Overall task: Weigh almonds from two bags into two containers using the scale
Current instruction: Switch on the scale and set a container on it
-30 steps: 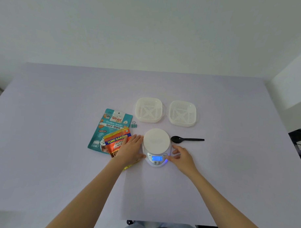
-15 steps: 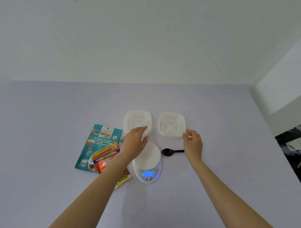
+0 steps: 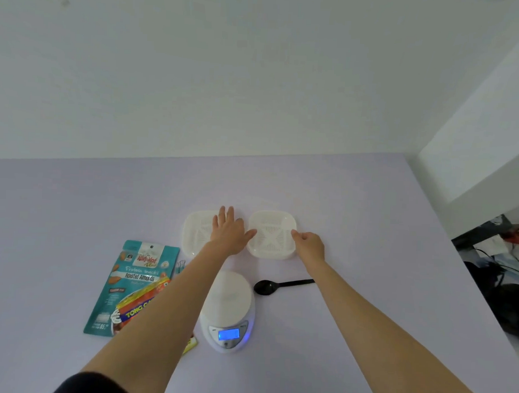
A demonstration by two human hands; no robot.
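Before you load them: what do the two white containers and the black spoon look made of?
Left container and right container: probably thin moulded plastic, milky white and slightly translucent, with ribbed, slotted bases. Spoon: probably plastic too, moulded in one piece, black with a slight sheen.

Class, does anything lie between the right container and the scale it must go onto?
Nothing visible does: bare table separates the right container from the scale. The spoon lies just right of the scale, beside that path.
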